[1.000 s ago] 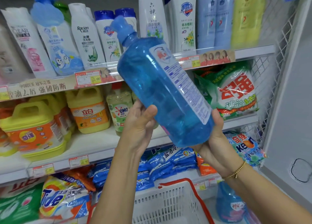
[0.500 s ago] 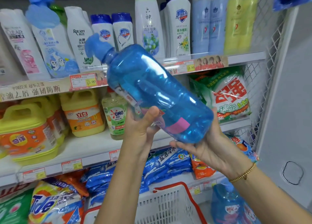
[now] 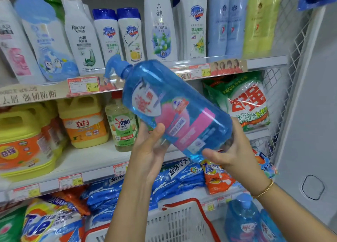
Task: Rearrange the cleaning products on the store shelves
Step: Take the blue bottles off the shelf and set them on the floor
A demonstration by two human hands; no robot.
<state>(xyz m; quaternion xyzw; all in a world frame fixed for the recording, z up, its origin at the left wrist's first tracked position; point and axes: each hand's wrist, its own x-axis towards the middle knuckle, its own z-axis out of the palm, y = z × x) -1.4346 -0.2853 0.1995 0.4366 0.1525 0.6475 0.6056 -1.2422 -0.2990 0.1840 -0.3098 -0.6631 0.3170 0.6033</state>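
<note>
Mid-move, I reckon — blue bottle [image 3: 175,110] tilted in front of the shelves [image 3: 94,156], left hand [image 3: 149,150] cupped round its middle, right hand [image 3: 235,154] gripping its base; next it needs righting, then a shelf gap.

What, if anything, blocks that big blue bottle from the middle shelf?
Nothing visible. The left hand and right hand hold the blue bottle in open air before the middle shelf. Shelf space between the OMO bottle and the green detergent bag is hidden behind it.
</note>
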